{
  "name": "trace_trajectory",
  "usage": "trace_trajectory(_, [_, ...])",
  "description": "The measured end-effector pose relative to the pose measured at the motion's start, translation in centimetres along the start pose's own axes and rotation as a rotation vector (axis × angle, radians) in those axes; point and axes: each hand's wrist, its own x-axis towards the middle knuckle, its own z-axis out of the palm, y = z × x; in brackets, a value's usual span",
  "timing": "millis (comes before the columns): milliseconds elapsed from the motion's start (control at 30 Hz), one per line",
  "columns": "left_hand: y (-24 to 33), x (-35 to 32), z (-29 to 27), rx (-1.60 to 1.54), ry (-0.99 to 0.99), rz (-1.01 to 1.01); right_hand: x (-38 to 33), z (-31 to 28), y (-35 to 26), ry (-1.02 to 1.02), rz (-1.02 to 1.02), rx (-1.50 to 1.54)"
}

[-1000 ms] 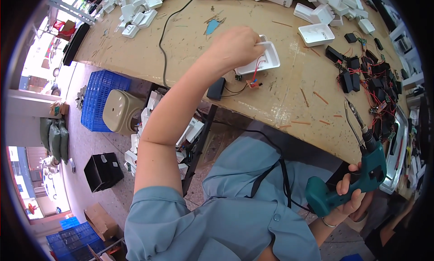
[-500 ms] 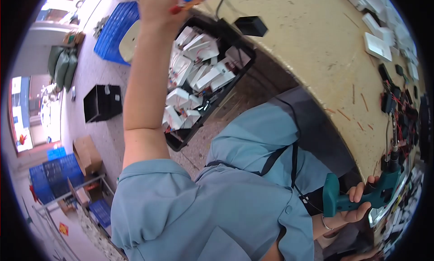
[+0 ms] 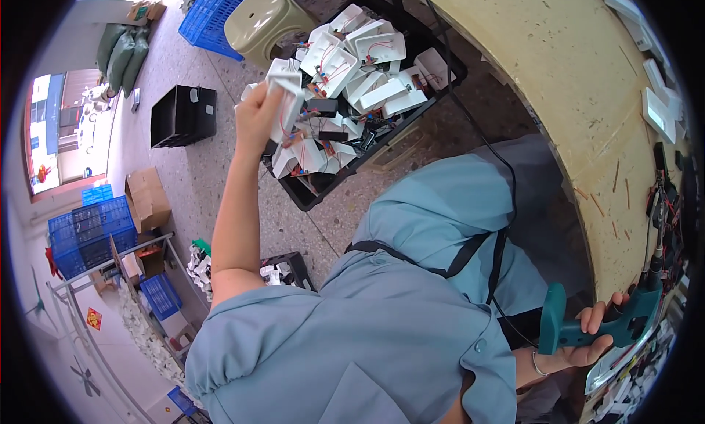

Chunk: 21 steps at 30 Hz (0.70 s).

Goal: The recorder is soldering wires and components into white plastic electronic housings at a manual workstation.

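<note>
My left hand (image 3: 257,121) is closed on a white plastic case (image 3: 288,104), slightly blurred, with a red wire showing on it. It is over the left edge of a black crate (image 3: 312,198) heaped with white plastic cases (image 3: 380,48), red wires and small black parts. At the lower right, my right hand (image 3: 587,336) grips a teal power screwdriver (image 3: 554,320) by its handle, the fingers wrapped round it. The tool's dark nose points up along the table edge toward a pile of black parts with red wires (image 3: 664,196).
A curved yellow table (image 3: 514,27) fills the upper right, with brown sticks and white cases on it. A black cable (image 3: 470,115) hangs down past the crate. A beige stool (image 3: 257,20), blue crate (image 3: 220,16) and black bin (image 3: 183,115) stand on the floor.
My left hand has come down from the table side to the crate's left edge with the white case. The view has shifted; my right hand still holds the power screwdriver.
</note>
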Motion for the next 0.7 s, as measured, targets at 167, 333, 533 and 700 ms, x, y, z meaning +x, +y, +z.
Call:
trace_trajectory(167, [-5.9, -3.4, -0.8, 0.316, -0.077, 0.297, 0.5, 1.1, 0.0, -0.033, 0.006, -0.012])
trace_trajectory(333, [-7.3, -4.6, -1.1, 0.567, -0.056, 0.339, 1.1, 1.3, 0.7, -0.062, 0.018, -0.012])
trace_trajectory(533, [-7.1, -3.7, -2.7, 0.367, -0.045, 0.318, 0.6, 1.8, 0.1, -0.174, -0.021, 0.079])
trace_trajectory(700, [-5.6, -4.7, -2.9, 0.428, -0.012, 0.321, -0.1, 0.8, 1.5, -0.143, 0.068, 0.206])
